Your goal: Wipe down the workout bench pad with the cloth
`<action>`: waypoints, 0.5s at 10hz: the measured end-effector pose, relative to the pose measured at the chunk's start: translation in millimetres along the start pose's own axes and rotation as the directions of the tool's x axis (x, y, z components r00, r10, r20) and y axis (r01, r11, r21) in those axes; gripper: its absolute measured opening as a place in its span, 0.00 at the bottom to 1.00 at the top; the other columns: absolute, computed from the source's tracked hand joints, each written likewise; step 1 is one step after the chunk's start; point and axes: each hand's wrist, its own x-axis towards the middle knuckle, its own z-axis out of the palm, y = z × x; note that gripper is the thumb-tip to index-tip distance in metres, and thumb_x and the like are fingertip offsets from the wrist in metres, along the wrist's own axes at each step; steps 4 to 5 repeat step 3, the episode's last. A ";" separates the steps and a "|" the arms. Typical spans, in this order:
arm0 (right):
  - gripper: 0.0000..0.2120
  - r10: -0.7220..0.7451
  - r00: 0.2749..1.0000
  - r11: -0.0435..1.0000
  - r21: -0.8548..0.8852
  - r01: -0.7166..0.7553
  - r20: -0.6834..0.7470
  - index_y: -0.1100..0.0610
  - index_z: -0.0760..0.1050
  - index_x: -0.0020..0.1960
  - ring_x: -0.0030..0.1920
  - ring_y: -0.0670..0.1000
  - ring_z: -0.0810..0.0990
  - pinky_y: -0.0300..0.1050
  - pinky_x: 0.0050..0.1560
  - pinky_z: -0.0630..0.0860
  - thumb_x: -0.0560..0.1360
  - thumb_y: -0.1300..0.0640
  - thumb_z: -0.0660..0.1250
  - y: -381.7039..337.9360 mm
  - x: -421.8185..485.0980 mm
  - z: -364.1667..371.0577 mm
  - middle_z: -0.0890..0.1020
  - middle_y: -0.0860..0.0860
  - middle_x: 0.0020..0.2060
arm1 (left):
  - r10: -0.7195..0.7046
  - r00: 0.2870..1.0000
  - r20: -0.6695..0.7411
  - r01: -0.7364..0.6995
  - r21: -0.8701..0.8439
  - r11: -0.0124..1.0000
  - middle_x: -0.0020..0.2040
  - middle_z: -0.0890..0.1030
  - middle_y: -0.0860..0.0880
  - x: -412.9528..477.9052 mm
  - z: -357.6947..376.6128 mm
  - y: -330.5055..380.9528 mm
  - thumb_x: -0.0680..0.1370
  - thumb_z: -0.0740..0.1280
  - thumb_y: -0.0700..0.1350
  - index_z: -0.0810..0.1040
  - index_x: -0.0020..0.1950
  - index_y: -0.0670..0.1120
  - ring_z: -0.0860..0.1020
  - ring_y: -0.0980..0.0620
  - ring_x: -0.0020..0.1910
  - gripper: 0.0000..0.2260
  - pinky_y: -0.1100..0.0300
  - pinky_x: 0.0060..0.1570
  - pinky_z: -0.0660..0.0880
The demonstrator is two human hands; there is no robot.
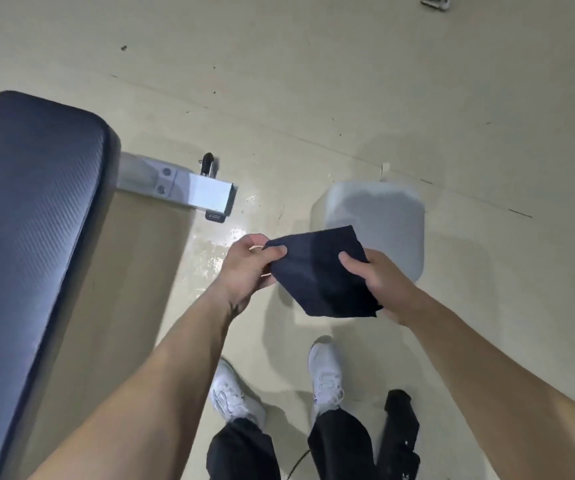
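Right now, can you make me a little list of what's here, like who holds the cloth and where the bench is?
cloth: dark, held spread between both hands, above the floor
left hand: pinches the cloth's left edge
right hand: grips its right side, thumb on top
bench pad: dark, at the left, apart from the cloth
bench frame: silver metal foot sticking out from under the pad
shoes: white, on the floor
wiping: not yet begun

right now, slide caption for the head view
The left hand and right hand pinch a dark cloth beside the bench pad
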 end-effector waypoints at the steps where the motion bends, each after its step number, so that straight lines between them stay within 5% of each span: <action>1: 0.12 0.006 0.987 0.992 0.126 0.015 -0.164 0.50 0.80 0.61 0.54 0.49 0.85 0.47 0.55 0.79 0.83 0.49 0.62 17.3 0.2 -55.5 0.86 0.47 0.55 | 0.069 0.998 0.011 -0.069 -0.009 0.998 0.48 0.82 0.44 27.2 76.1 -0.3 0.73 0.76 0.43 0.74 0.58 0.42 0.81 0.48 0.39 0.17 0.51 0.48 0.77; 2: 0.20 0.078 0.869 0.997 0.047 -0.062 -0.490 0.51 0.74 0.68 0.60 0.53 0.81 0.48 0.57 0.77 0.79 0.45 0.66 38.1 22.2 -105.8 0.81 0.48 0.62 | 0.175 0.980 -0.099 -0.165 0.098 0.981 0.57 0.80 0.49 46.5 126.6 8.4 0.72 0.78 0.48 0.73 0.66 0.47 0.81 0.55 0.51 0.26 0.65 0.51 0.74; 3: 0.24 0.208 0.673 0.907 -0.119 -0.405 -0.710 0.58 0.70 0.69 0.60 0.62 0.77 0.50 0.55 0.74 0.76 0.50 0.65 53.4 26.9 -141.1 0.76 0.58 0.63 | 0.209 0.954 -0.217 -0.133 0.319 0.938 0.60 0.79 0.51 43.9 148.5 10.8 0.75 0.74 0.49 0.72 0.70 0.47 0.78 0.52 0.56 0.26 0.63 0.54 0.69; 5: 0.24 0.208 0.673 0.907 -0.119 -0.405 -0.710 0.58 0.70 0.69 0.60 0.62 0.77 0.50 0.55 0.74 0.76 0.50 0.65 53.4 26.9 -141.1 0.76 0.58 0.63 | 0.209 0.954 -0.217 -0.133 0.319 0.938 0.60 0.79 0.51 43.9 148.5 10.8 0.75 0.74 0.49 0.72 0.70 0.47 0.78 0.52 0.56 0.26 0.63 0.54 0.69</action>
